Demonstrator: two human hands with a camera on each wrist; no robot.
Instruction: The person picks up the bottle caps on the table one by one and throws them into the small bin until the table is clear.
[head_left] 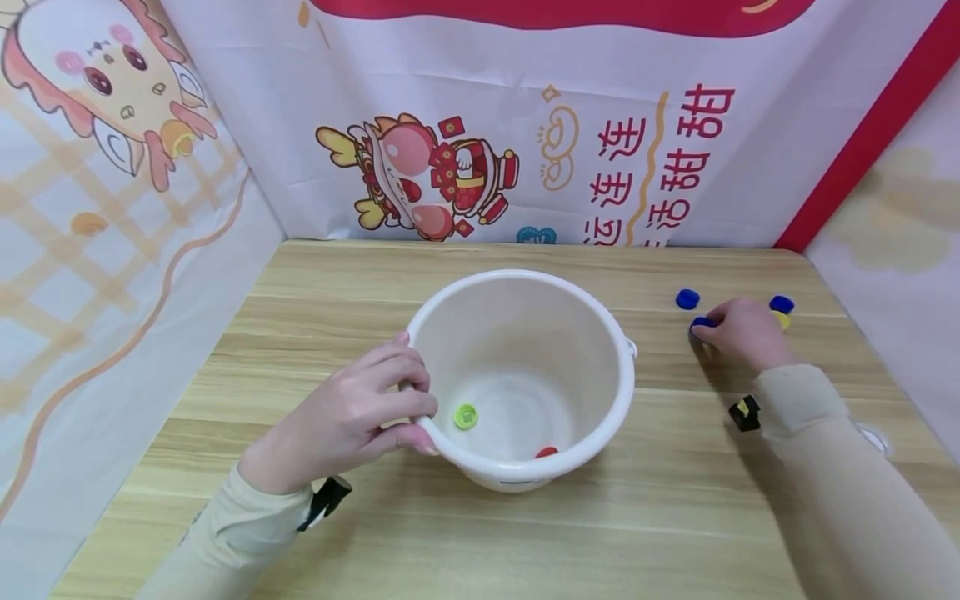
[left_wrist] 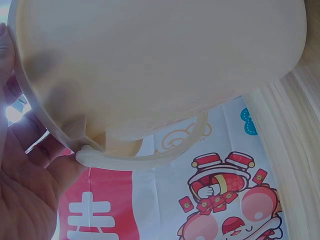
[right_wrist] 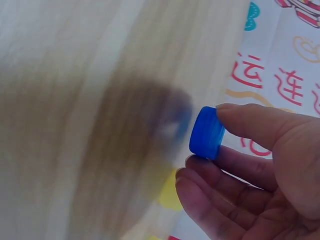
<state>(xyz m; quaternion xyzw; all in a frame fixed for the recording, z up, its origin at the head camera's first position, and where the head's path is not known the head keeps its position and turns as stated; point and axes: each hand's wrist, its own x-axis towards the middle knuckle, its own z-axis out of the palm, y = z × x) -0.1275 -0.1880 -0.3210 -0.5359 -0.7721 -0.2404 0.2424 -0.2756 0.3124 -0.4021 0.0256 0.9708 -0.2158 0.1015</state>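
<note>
A white plastic bucket (head_left: 517, 333) stands on the wooden table. My left hand (head_left: 360, 408) grips its rim at the left, with fingers over the edge. Seen from the left wrist, the bucket's outer wall (left_wrist: 165, 60) fills the upper part, and the thumb lies by the end of the bucket's handle (left_wrist: 145, 161). Inside, a green cap (head_left: 466, 416) and a partly hidden red cap (head_left: 547, 452) lie on the bottom. To the right of the bucket, my right hand (head_left: 746, 333) pinches a blue bottle cap (right_wrist: 206, 132) between thumb and fingers, low over the table.
Another blue cap (head_left: 687, 298) lies just behind the right hand. Beyond that hand sit one more blue cap (head_left: 782, 304) and a yellow cap (head_left: 782, 319). Printed cloth walls (head_left: 480, 83) close off the table (head_left: 525, 542) at the back and sides.
</note>
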